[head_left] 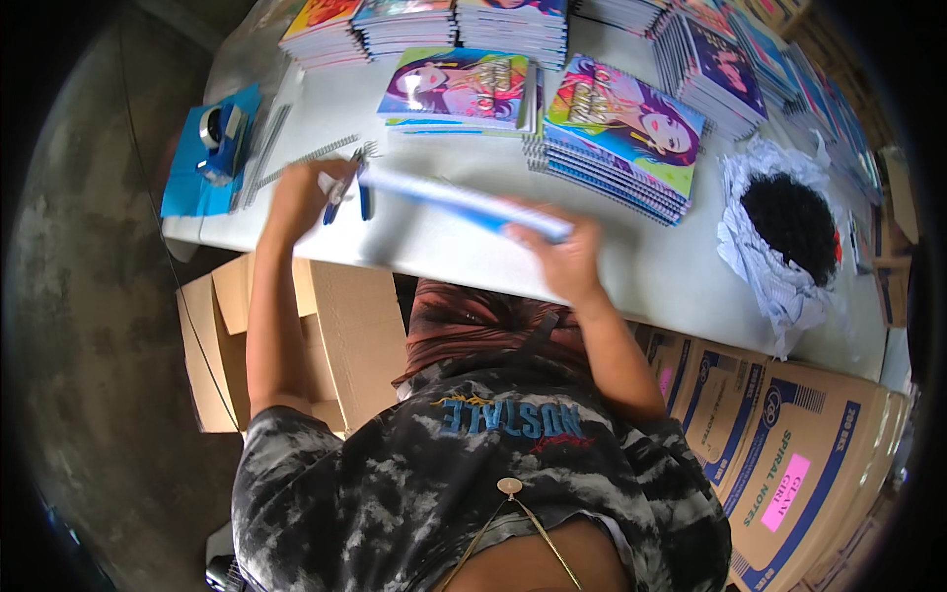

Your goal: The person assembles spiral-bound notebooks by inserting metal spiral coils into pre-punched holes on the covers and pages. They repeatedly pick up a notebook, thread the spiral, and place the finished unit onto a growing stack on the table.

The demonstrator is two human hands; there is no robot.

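My right hand (567, 247) grips a spiral notebook (464, 200) by one end, holding it nearly edge-on over the table so its white page edges and a blue cover show, blurred by motion. At the notebook's far left end, my left hand (299, 200) has its fingers closed at a pair of pliers (341, 195) with dark blue handles. The handles are spread and point toward me. Loose wire spirals (330, 148) lie just beyond the pliers. Part of the left fingers' grip is blurred.
On the white table (444, 259) stand notebook stacks (621, 133) and a shorter stack (454, 89). A tape dispenser (222, 148) rests on a blue sheet at left. Crumpled paper holds a black tangled bundle (789, 227). Cardboard boxes (789, 474) flank me below the table edge.
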